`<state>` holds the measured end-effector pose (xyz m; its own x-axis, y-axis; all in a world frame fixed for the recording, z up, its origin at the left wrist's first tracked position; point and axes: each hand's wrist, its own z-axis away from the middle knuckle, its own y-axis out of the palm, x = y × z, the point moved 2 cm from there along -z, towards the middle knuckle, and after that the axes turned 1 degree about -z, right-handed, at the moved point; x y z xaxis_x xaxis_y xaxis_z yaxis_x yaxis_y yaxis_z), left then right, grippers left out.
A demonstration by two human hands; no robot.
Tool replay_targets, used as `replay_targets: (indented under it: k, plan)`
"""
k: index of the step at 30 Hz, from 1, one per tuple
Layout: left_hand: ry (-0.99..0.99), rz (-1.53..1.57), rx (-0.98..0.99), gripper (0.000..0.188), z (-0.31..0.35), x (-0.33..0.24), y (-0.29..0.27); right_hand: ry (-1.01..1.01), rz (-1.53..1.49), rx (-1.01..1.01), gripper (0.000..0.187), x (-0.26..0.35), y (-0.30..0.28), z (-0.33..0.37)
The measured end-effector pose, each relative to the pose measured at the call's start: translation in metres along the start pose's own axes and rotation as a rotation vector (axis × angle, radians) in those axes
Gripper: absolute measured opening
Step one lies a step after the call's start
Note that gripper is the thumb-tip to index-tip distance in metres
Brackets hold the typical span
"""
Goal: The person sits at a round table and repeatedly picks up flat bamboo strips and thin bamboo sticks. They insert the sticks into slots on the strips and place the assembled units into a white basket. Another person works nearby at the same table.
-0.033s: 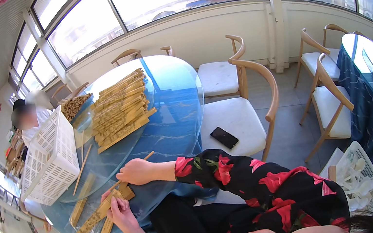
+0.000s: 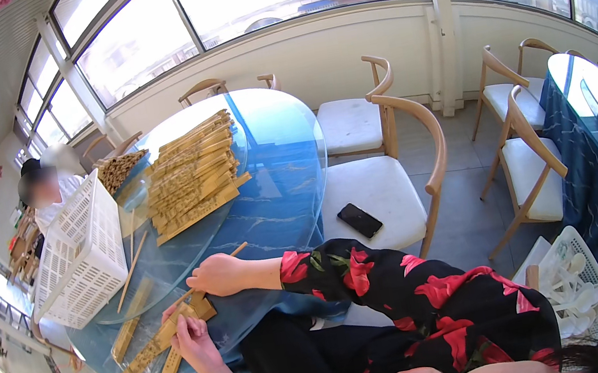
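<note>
My left hand [image 2: 195,342] is closed at the near left edge of the round table, pinching a long tan printed paper sleeve [image 2: 142,360], which looks like a chopstick sleeve. Just above it, my right hand [image 2: 213,276] is closed around thin wooden chopsticks [image 2: 241,248]; one end sticks out to the right, the other points at the sleeve. I cannot tell whether the tips are inside it. More sleeves [image 2: 170,372] lie under and beside my left hand, partly on clear plastic. Farther back, a large stack of similar sleeves [image 2: 191,177] is spread on the glass.
A white perforated basket [image 2: 82,262] stands at the table's left, with loose chopsticks [image 2: 124,275] beside it and a heap of sticks [image 2: 122,171] behind. A black phone [image 2: 360,220] lies on a chair seat. White spoons fill a basket [image 2: 581,289] at right. Another person [image 2: 55,192] is far left.
</note>
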<state>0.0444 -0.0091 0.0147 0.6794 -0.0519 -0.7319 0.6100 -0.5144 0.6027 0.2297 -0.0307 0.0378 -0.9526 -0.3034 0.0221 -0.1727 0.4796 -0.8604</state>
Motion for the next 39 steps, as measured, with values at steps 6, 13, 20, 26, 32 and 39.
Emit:
replay_targets:
  k: [6,13,20,26,32,39]
  plan:
    - [0.071,0.016,-0.015,0.026,-0.03,-0.033,-0.021,0.042,-0.037,0.032,0.012,-0.002,-0.005,0.001]
    - [0.08,-0.152,-0.081,0.025,-0.02,-0.043,-0.04,0.009,-0.145,-0.119,0.013,-0.002,-0.016,0.003]
    - [0.038,-0.18,-0.054,0.024,-0.002,-0.041,-0.026,-0.025,-0.33,-0.343,0.012,0.002,-0.042,0.0]
    - [0.042,-0.063,-0.018,0.022,-0.002,-0.044,-0.025,-0.047,-0.263,-0.307,0.014,0.005,-0.053,0.003]
    - [0.035,-0.072,-0.015,0.023,-0.002,-0.043,-0.026,-0.038,-0.25,-0.287,0.014,0.001,-0.053,0.004]
    - [0.041,-0.094,-0.01,0.024,0.0,-0.044,-0.023,-0.042,-0.248,-0.276,0.014,0.003,-0.055,0.005]
